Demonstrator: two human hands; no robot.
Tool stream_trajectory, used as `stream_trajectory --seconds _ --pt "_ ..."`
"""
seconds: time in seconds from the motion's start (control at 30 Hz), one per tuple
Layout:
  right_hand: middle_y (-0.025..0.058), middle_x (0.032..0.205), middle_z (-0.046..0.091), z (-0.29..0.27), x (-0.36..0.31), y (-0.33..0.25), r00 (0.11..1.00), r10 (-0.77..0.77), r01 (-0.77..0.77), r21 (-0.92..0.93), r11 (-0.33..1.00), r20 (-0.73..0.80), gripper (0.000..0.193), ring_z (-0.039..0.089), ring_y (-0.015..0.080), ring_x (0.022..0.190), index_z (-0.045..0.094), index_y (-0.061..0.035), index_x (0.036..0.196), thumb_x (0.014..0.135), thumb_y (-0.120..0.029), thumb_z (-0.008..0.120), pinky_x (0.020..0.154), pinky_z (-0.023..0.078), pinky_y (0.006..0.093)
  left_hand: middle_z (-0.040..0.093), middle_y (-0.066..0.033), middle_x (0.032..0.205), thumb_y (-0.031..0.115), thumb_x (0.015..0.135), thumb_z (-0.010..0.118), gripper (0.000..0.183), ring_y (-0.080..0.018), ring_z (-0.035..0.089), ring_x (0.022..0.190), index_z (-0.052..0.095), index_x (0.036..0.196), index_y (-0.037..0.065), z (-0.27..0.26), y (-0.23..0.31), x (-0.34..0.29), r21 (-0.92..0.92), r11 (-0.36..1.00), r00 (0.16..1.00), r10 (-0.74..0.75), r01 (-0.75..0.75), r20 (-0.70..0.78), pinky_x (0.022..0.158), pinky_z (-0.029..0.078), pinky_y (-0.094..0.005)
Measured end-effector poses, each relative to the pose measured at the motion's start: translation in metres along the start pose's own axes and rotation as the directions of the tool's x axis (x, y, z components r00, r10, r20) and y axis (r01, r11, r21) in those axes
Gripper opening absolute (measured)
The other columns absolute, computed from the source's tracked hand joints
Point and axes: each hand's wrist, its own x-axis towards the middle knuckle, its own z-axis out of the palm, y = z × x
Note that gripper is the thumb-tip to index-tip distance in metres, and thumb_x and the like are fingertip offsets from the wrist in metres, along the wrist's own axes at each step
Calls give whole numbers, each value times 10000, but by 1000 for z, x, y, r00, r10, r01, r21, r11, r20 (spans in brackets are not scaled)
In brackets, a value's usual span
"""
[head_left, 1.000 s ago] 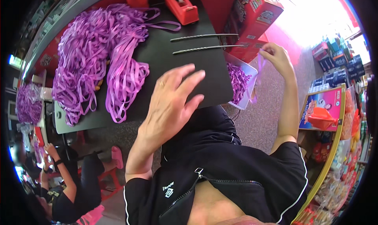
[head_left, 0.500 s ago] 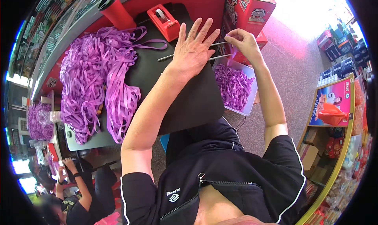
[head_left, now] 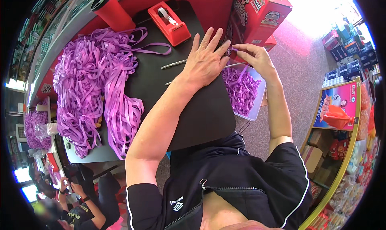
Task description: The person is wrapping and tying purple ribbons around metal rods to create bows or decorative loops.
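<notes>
My left hand (head_left: 204, 64) lies flat with fingers spread on the black tabletop (head_left: 197, 117), over two slim metal rods. The twisted-looking end of one metal rod (head_left: 173, 64) sticks out left of the hand. A shorter tip of the second rod (head_left: 169, 83) shows by the wrist. Past the table's right edge, my right hand (head_left: 259, 62) is closed in a pinch on a purple ribbon (head_left: 232, 50) beside the rods' far ends. Below it, a pale plastic bin (head_left: 257, 105) holds a heap of short purple ribbon pieces (head_left: 241, 87).
A big pile of long purple ribbon (head_left: 82, 85) covers the table's left side. A red tape dispenser (head_left: 177, 33) and a red tumbler (head_left: 114, 15) stand at the back. A red carton (head_left: 257, 17) stands beyond the right hand. At lower left, another person (head_left: 82, 210) sits.
My left hand has shifted slightly right and nearer over the rods, and both rod ends now show on its left. My right hand has come lower, still pinching ribbon. The view has shifted a little.
</notes>
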Motion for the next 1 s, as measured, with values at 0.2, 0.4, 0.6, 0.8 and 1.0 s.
stream_trajectory --seconds 0.2,0.4,0.6,0.8,1.0 --pt "13 881 659 2 0 22 996 83 -87 255 963 28 165 593 56 785 620 -23 1000 862 -104 659 679 471 206 292 -133 1492 259 917 528 420 -344 225 1397 514 1313 121 -4 0 1 -77 996 998 52 -55 -39 1106 197 -558" --pt "36 847 650 9 -1 27 993 111 -117 453 884 40 132 630 89 805 581 -35 917 868 -127 664 680 470 190 301 -150 1483 260 921 531 385 -348 199 1405 557 1260 79 -3 -1 0 -114 993 999 38 -38 2 1117 175 -545" --pt "64 871 670 7 0 37 964 218 -263 685 680 154 111 643 108 786 572 -66 890 869 -122 665 662 486 208 363 -157 1437 317 953 464 368 -360 239 1378 607 1224 113 -2 -7 8 -196 976 993 -75 93 96 1120 200 -472" --pt "81 894 679 13 0 55 940 216 -339 805 487 265 119 636 98 762 568 -78 915 858 -103 670 634 477 209 521 -117 1290 333 914 508 331 -338 385 1219 708 1043 103 -11 -4 32 -334 879 928 -254 339 274 1048 300 -414" --pt "93 914 679 31 -4 49 950 181 -313 774 550 255 385 635 103 787 537 -10 1183 853 -149 678 701 493 211 566 -96 1258 373 839 599 317 -331 372 1237 749 924 107 0 0 38 -321 810 866 -415 491 277 1044 304 -412"
